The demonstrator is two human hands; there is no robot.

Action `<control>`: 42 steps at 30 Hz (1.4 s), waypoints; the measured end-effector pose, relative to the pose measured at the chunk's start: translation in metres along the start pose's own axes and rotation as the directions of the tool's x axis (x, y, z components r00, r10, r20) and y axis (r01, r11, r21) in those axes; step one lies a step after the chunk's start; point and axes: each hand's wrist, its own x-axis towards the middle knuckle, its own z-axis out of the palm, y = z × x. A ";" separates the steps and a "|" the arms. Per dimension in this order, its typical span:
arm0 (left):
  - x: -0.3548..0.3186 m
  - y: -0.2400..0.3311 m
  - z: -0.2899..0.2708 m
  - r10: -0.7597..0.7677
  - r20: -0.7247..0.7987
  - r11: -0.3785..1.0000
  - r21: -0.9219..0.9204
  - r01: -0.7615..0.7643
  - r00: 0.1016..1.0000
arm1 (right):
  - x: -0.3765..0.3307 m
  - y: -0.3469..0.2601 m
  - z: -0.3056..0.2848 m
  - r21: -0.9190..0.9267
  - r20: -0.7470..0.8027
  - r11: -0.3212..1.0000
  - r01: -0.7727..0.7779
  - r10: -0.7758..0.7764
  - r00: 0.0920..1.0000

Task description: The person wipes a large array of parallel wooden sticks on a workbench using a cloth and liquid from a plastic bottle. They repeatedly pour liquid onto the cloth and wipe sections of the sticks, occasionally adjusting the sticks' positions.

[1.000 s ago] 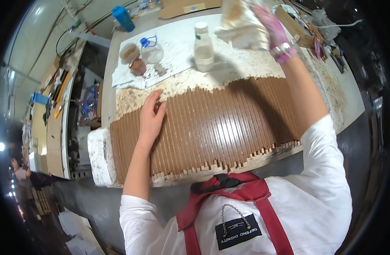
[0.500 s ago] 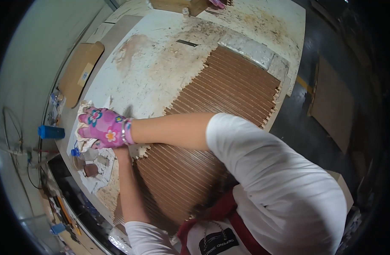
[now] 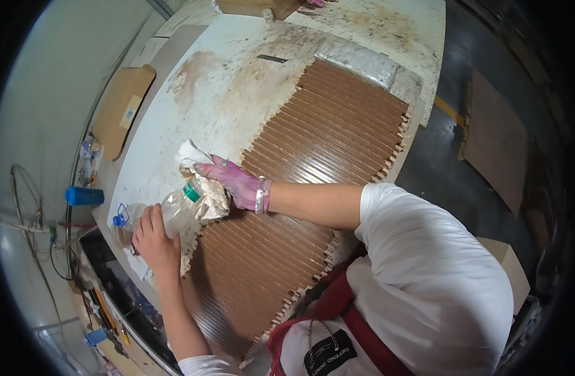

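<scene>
My left hand (image 3: 157,241), bare, is closed around a clear plastic bottle (image 3: 175,212) with a green cap. The bottle is tipped over, its capped end against a crumpled, stained white rag (image 3: 213,205). In a pink glove, my right hand (image 3: 235,182) grips that rag; its fingertips are partly hidden by the folds. Both hands are over the left edge of a row of narrow brown wooden strips (image 3: 268,257) laid side by side, with glossy patches on them. Whether liquid leaves the bottle cannot be seen.
A second clear bottle with a blue cap (image 3: 119,220) stands left of my left hand. On the stained white table (image 3: 193,119) lie a dark flat metal piece (image 3: 271,58) and a plastic-wrapped slab (image 3: 356,61). A wooden box (image 3: 259,7) and another person's pink glove (image 3: 317,2) are beyond.
My right hand has moved right with the rag, away from the table's left side. My left hand, hidden before, now shows with the green-capped bottle tipped against the rag.
</scene>
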 end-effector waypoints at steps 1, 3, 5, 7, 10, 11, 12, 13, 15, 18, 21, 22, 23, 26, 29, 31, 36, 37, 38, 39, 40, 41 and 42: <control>-0.006 -0.002 -0.010 0.014 0.023 0.999 0.049 -0.015 1.000 | -0.001 0.011 -0.003 0.049 0.025 0.999 -0.008 0.007 1.000; -0.020 -0.005 -0.021 0.019 0.012 0.994 0.112 -0.020 1.000 | -0.005 0.022 -0.004 0.096 0.024 0.992 -0.083 0.081 0.996; -0.026 -0.007 -0.030 0.027 0.011 0.988 0.152 -0.029 1.000 | -0.004 0.029 -0.014 0.086 0.078 0.981 -0.175 0.169 0.983; -0.031 -0.008 -0.036 0.041 -0.011 0.980 0.197 -0.038 0.999 | -0.005 0.034 -0.028 0.140 0.087 0.953 -0.270 0.260 0.962; -0.036 -0.007 -0.048 0.032 -0.002 0.978 0.207 -0.030 0.999 | -0.003 0.037 -0.032 0.292 0.317 0.849 -0.439 0.347 0.883; -0.038 -0.010 -0.047 0.015 -0.011 0.979 0.203 -0.012 1.000 | -0.007 0.036 -0.036 0.293 0.269 0.839 -0.458 0.387 0.882; -0.039 -0.011 -0.054 0.012 -0.014 0.977 0.214 -0.009 1.000 | -0.013 0.034 -0.035 0.297 0.222 0.828 -0.476 0.425 0.878; -0.040 -0.012 -0.056 0.008 0.012 0.972 0.234 -0.010 1.000 | -0.020 0.033 -0.032 0.287 0.215 0.845 -0.452 0.403 0.890; -0.041 -0.008 -0.057 0.028 0.050 0.970 0.241 -0.039 0.998 | -0.038 0.019 -0.017 0.317 0.162 0.840 -0.440 0.409 0.898; -0.039 0.000 -0.060 0.081 0.089 0.966 0.239 -0.100 0.993 | -0.028 0.036 -0.040 0.303 0.155 0.836 -0.458 0.431 0.889; -0.037 0.000 -0.060 0.105 0.123 0.953 0.272 -0.135 0.987 | -0.024 0.040 -0.054 0.280 0.182 0.868 -0.409 0.371 0.911; -0.038 -0.004 -0.060 0.107 0.130 0.946 0.291 -0.141 0.986 | -0.023 0.040 -0.057 0.272 0.197 0.880 -0.389 0.345 0.918; -0.038 -0.006 -0.060 0.109 0.136 0.940 0.309 -0.147 0.985 | -0.023 0.041 -0.060 0.262 0.195 0.886 -0.383 0.340 0.920; -0.040 -0.010 -0.065 0.113 0.155 0.930 0.332 -0.159 0.982 | -0.033 0.036 -0.046 0.282 0.189 0.862 -0.420 0.380 0.906; -0.031 -0.007 -0.066 0.111 0.153 0.929 0.335 -0.158 0.982 | -0.026 0.039 -0.053 0.315 0.154 0.848 -0.427 0.398 0.904; -0.027 -0.008 -0.064 0.098 0.130 0.925 0.354 -0.139 0.987 | -0.032 0.033 -0.042 0.317 0.173 0.831 -0.456 0.423 0.890; -0.012 0.000 -0.067 0.138 0.148 0.928 0.325 -0.180 0.979 | -0.034 0.029 -0.035 0.247 0.122 0.875 -0.417 0.399 0.909; -0.009 0.004 -0.067 0.156 0.154 0.926 0.320 -0.199 0.976 | -0.030 0.033 -0.042 0.211 0.114 0.890 -0.405 0.389 0.914; -0.008 0.006 -0.067 0.167 0.162 0.923 0.321 -0.212 0.973 | -0.026 0.036 -0.048 0.175 0.104 0.903 -0.393 0.379 0.919; -0.013 0.004 -0.067 0.165 0.174 0.922 0.323 -0.214 0.971 | -0.029 0.036 -0.043 0.155 0.072 0.903 -0.400 0.393 0.917; -0.013 0.003 -0.065 0.173 0.177 0.922 0.318 -0.223 0.969 | -0.029 0.034 -0.046 0.157 0.097 0.901 -0.405 0.394 0.914; -0.013 0.003 -0.061 0.172 0.188 0.919 0.323 -0.226 0.967 | -0.029 0.032 -0.048 0.190 0.093 0.906 -0.378 0.367 0.926; -0.015 0.001 -0.061 0.163 0.197 0.920 0.324 -0.221 0.967 | -0.032 0.030 -0.042 0.224 0.102 0.903 -0.367 0.353 0.930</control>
